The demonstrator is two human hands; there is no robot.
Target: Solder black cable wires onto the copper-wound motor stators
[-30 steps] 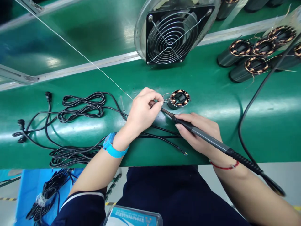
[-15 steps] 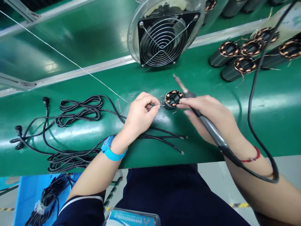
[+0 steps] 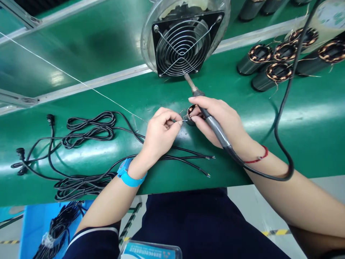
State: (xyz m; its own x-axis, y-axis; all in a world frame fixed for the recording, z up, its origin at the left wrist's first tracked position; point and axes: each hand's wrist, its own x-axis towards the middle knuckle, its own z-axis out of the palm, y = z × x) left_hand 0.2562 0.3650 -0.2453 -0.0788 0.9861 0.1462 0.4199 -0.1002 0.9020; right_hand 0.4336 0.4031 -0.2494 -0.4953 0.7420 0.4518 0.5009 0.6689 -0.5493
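My left hand [image 3: 162,130] is closed in a pinch on a thin solder wire [image 3: 107,96], which runs in from the upper left; its end sticks out toward a small motor stator [image 3: 191,110] with copper windings. In my right hand [image 3: 225,120] lies a soldering iron [image 3: 215,127], its tip pointing up and away in front of the fan. The right fingertips are at the stator's rim and hide most of it. Fine loose leads stand out from the stator's left side, close to my left fingertips.
A fan with a wire guard [image 3: 181,54] stands behind the stator. More stators [image 3: 260,59] are grouped at the right. Coiled black power cables [image 3: 88,129] lie at the left, stripped ends [image 3: 207,175] near the front. A blue bin [image 3: 32,223] sits below; the iron's cord [image 3: 283,144] loops at right.
My right hand has moved left and turned, bringing its fingers over the stator; the iron's tip has swung up and left. My left hand has barely moved.
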